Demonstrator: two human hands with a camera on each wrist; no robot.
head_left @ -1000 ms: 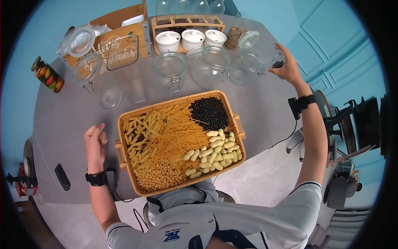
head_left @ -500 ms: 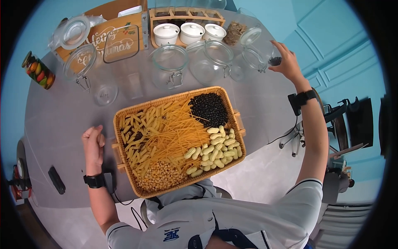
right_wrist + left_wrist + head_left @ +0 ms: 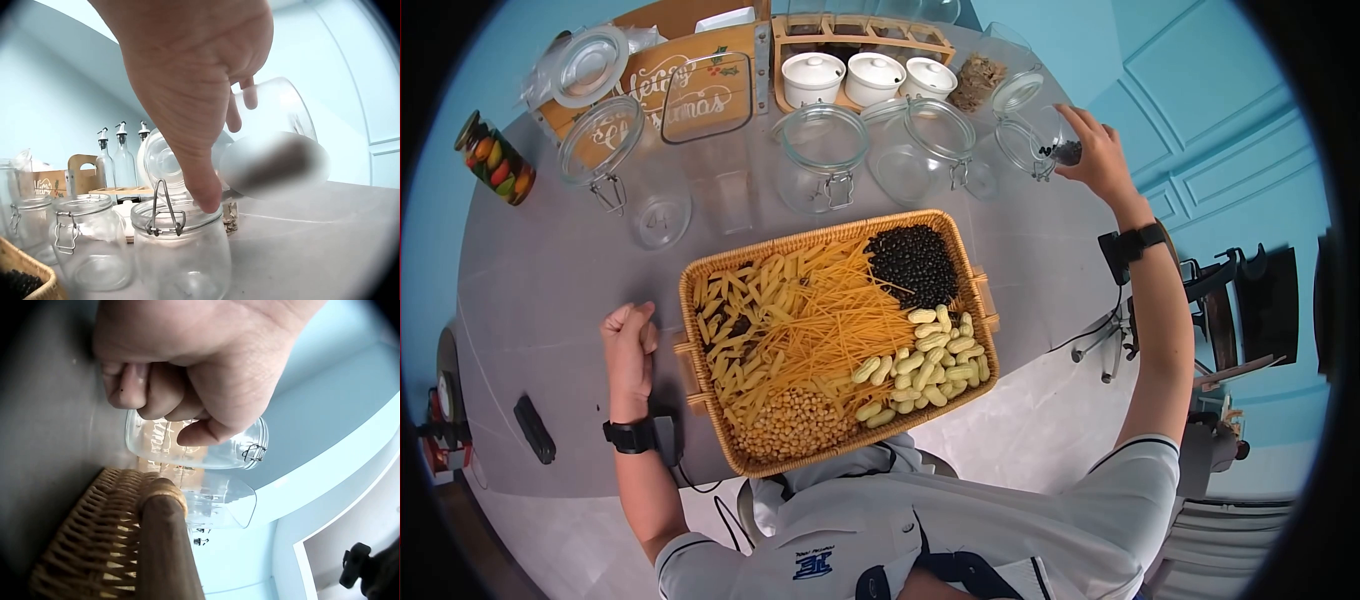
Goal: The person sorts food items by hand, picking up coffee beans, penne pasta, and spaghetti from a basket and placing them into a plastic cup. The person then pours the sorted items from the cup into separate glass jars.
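Observation:
My right hand [image 3: 1097, 158] grips a clear cup [image 3: 284, 100] that holds dark beans [image 3: 1066, 152]. It is tipped toward the mouth of a clip-top glass jar [image 3: 187, 265], whose lid stands raised. Several beans show at the cup's mouth in the head view, while the right wrist view blurs the dark contents. My thumb lies close to the jar's rim. On the table at the left, my left hand [image 3: 630, 350] is curled into a fist with nothing visible in it, beside the handle of a wicker basket [image 3: 688, 345].
The basket bears penne, spaghetti, corn kernels, peanuts [image 3: 930, 368] and black beans [image 3: 912, 265]. More clip-top jars [image 3: 824, 160] stand behind it. Farther back are white lidded pots [image 3: 813, 78], a wooden crate [image 3: 650, 90] and a jar of colourful contents [image 3: 495, 160].
My right hand has brought the cup closer to the jar's mouth and tipped it, and beans now show at its opening. The left fist stays by the basket. The head view shifted slightly.

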